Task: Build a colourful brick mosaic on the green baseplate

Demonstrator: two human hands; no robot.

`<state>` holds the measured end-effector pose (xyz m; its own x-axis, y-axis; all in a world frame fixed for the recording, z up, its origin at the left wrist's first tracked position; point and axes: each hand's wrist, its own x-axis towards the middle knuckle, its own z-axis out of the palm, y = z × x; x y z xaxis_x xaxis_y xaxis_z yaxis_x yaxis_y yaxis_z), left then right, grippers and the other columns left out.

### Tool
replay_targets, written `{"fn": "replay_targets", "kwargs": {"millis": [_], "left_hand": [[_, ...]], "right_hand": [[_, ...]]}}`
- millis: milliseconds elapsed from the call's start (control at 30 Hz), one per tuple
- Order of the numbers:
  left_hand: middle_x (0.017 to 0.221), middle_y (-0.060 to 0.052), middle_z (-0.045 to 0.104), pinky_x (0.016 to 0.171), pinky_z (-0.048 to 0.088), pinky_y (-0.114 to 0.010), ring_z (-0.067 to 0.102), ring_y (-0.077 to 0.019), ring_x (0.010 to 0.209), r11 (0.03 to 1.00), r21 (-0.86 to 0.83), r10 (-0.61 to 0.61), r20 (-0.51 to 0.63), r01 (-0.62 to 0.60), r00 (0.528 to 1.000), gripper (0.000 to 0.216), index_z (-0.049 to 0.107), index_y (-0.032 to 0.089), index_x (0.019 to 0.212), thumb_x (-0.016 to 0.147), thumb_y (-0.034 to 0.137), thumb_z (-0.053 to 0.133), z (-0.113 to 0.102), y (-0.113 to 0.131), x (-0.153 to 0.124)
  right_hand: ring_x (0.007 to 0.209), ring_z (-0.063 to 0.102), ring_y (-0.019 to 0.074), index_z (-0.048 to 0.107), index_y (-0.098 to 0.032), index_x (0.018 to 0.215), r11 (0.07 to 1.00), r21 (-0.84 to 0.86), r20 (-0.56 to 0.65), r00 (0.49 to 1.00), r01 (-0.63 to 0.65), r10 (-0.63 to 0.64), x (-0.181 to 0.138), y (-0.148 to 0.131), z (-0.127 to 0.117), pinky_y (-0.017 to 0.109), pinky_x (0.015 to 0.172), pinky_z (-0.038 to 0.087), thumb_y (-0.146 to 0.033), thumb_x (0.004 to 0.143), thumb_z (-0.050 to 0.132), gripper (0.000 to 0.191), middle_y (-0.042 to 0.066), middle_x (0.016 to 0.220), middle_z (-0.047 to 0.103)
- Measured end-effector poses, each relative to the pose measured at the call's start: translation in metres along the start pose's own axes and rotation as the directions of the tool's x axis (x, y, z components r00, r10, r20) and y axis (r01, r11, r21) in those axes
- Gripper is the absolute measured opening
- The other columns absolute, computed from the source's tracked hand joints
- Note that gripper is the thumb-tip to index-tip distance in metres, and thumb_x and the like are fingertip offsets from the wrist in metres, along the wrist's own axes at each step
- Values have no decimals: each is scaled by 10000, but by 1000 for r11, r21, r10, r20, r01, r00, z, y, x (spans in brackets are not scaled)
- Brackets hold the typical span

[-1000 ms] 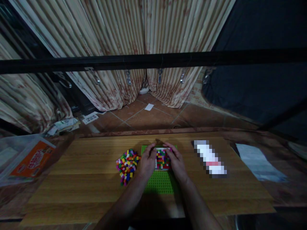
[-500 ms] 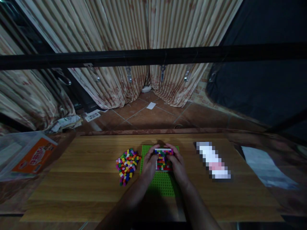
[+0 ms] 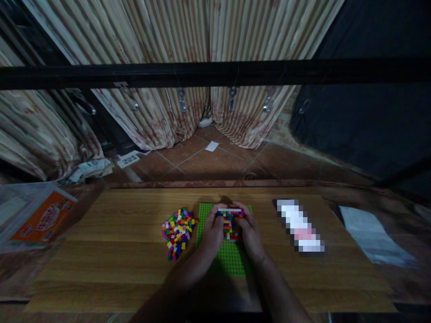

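Observation:
Between my hands is a block of multicoloured building bricks (image 3: pixel 230 228) with a white row along its far edge. It sits over the green studded baseplate (image 3: pixel 232 262); whether it is attached there I cannot tell. My left hand (image 3: pixel 213 229) wraps its left side, thumb on top. On the right side my right hand (image 3: pixel 248 228) curls round it, with the thumb over the bricks. The far fingers of both hands are partly hidden. A pile of loose small bricks (image 3: pixel 178 231) lies on the wood left of the baseplate.
A wooden table (image 3: pixel 117 251) carries everything. On its right lies a phone-like object (image 3: pixel 301 225), blurred out. Beyond the left edge stands a clear plastic box (image 3: pixel 23 202) with an orange label; a pale sheet (image 3: pixel 373 235) lies past the right edge. A dark bar (image 3: pixel 215 74) crosses ahead.
My left thumb has shifted slightly to the right over the bricks, and the left wrist has turned a little. Both hands stay around the brick block. The camera view has shifted slightly.

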<state>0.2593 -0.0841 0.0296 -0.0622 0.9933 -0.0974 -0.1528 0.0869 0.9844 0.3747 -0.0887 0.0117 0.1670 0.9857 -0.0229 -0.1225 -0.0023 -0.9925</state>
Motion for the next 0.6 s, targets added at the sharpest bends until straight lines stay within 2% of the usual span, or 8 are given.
{"fn": "replay_targets", "kwargs": {"millis": [133,367,500,600], "left_hand": [[886,-7,634,757,471,-245,572,-139,816,999,-14,29,-21,-29,999,238,587,204,884,691,199,449,2,-1,0],[837,13,621,700,456,-239,550,-134,756,999,-39,-36,4,36,999,248,609,215,872,662,219,476,-2,0,3],[806,9,631,692,458,-255,566,-143,736,986,-120,-113,24,115,993,222,627,204,848,658,263,529,-3,-1,6],[823,5,645,722,461,-256,581,-141,757,986,-138,-91,2,90,996,206,644,197,832,667,314,603,-1,-1,8]], "right_hand": [[1095,567,235,650,-263,1106,1000,-20,8,1000,22,-22,1,2,0,347,945,430,-235,713,542,409,8,1149,661],[1070,581,233,653,-274,1112,999,-23,16,999,48,-47,1,3,-1,353,932,445,-263,736,560,388,8,1130,672],[1044,599,244,664,-263,1089,998,-3,-10,998,62,-62,2,4,1,379,934,451,-380,762,629,350,26,1101,686],[1007,615,250,675,-254,1055,999,-11,-41,998,49,-50,5,5,2,391,917,460,-471,762,649,365,38,1071,696]]}}
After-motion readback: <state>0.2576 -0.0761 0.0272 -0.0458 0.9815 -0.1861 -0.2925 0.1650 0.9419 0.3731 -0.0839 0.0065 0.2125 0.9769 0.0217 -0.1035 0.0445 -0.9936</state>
